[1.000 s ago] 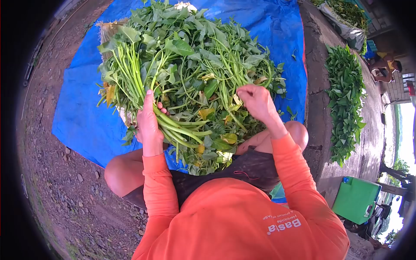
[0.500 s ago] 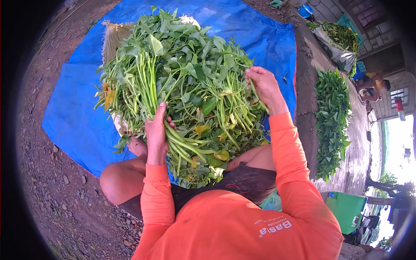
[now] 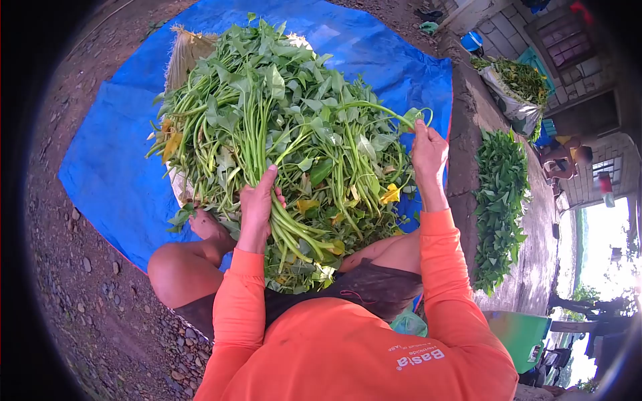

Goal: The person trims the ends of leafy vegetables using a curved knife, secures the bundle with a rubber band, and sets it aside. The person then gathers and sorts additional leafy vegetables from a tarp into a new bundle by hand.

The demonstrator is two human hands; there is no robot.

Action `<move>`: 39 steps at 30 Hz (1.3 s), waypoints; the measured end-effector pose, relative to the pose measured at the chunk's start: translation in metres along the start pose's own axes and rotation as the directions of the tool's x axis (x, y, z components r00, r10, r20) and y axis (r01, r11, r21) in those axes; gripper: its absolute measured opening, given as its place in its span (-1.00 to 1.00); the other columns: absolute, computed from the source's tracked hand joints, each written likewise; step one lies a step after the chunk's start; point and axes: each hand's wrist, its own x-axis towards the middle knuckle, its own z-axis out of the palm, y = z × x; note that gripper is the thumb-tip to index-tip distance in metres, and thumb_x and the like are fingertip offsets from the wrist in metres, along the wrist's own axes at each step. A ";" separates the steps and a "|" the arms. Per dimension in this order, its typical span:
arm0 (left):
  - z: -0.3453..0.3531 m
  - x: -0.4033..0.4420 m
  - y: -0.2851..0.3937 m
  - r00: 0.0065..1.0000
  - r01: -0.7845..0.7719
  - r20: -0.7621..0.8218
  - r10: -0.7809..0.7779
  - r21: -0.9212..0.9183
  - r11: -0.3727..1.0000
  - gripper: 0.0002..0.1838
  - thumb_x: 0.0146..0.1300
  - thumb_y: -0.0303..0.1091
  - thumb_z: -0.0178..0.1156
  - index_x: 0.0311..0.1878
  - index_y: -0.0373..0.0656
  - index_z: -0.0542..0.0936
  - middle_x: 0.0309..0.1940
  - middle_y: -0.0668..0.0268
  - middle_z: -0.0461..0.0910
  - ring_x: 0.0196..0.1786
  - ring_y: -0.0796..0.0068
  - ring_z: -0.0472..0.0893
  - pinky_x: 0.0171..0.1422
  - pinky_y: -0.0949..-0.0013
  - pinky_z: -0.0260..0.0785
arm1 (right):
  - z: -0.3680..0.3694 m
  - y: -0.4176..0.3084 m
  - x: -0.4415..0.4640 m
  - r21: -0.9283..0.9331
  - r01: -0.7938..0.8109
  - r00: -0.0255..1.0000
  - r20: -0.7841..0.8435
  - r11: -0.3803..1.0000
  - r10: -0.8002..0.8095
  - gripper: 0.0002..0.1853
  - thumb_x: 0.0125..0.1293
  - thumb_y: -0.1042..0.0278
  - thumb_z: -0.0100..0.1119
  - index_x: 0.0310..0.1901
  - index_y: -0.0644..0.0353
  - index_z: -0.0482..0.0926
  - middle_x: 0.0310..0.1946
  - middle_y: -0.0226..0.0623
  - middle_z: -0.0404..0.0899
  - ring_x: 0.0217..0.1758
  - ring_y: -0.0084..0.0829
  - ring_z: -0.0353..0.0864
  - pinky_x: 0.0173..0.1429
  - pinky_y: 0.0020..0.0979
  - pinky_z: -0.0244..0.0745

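Note:
A bundle of long green stems (image 3: 257, 144) with leaves is gripped near its cut ends by my left hand (image 3: 256, 206), thumb on top. My right hand (image 3: 429, 150) pinches a single leafy stem (image 3: 381, 109) at the right edge of the heap; the stem stretches left over the leaves. Between and beneath both hands lies a large heap of leafy greens (image 3: 328, 144) with some yellow leaves. Part of a woven sack (image 3: 188, 53) shows at the heap's upper left.
A blue tarp (image 3: 110, 174) lies under the heap. To the right, a row of bundled greens (image 3: 500, 207) rests on concrete. Farther back are a filled white sack (image 3: 511, 93), a green box (image 3: 518, 337) and another person (image 3: 565, 160). Gravel (image 3: 100, 287) borders the tarp.
My right hand has moved outward and up from the heap, first with a short stem piece, now with a longer leafy stem. My left hand has kept its hold on the bundle. The view has shifted.

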 end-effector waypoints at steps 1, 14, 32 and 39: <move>0.002 -0.001 -0.002 1.000 -0.001 -0.007 0.001 -0.003 1.000 -0.52 0.40 0.06 0.50 -0.02 -0.16 0.59 -0.48 0.36 0.58 -0.57 0.55 0.59 -0.52 0.41 0.54 | 0.001 -0.011 -0.007 0.093 -0.122 0.993 0.019 0.988 0.120 -0.66 0.59 0.15 0.28 -0.20 0.29 0.77 -0.61 -0.56 0.45 -0.58 -0.69 0.38 -0.47 -0.49 0.27; 0.006 0.008 -0.034 0.999 -0.001 -0.034 0.002 0.029 1.000 -0.51 0.38 0.08 0.52 -0.03 -0.17 0.61 -0.41 0.35 0.59 -0.51 0.53 0.60 -0.43 0.41 0.50 | 0.063 -0.023 -0.084 0.246 0.350 0.918 0.102 0.904 -0.383 -0.77 0.54 0.37 0.44 0.09 0.29 0.74 -0.23 -0.48 0.70 -0.24 -0.67 0.52 -0.11 -0.52 0.47; 0.005 0.014 -0.049 0.996 0.039 0.081 -0.027 -0.158 0.987 -0.74 0.34 -0.27 0.53 -0.17 -0.28 0.72 -0.40 0.33 0.69 -0.45 0.49 0.66 -0.35 0.34 0.58 | 0.115 0.097 -0.186 -0.088 0.447 0.805 0.475 0.890 -0.357 -0.83 0.45 0.34 0.44 -0.09 0.26 0.83 -0.28 -0.30 0.78 -0.24 -0.51 0.67 -0.13 -0.37 0.56; -0.013 0.015 -0.011 0.991 0.037 0.137 -0.012 -0.181 0.983 -0.69 0.37 -0.15 0.51 -0.13 -0.16 0.64 -0.41 0.34 0.65 -0.45 0.52 0.66 -0.34 0.33 0.64 | 0.032 0.059 -0.180 0.062 -0.157 0.856 0.507 0.986 0.105 -0.82 0.35 0.41 0.43 -0.16 0.37 0.77 -0.27 -0.03 0.74 -0.19 -0.20 0.74 -0.14 -0.27 0.61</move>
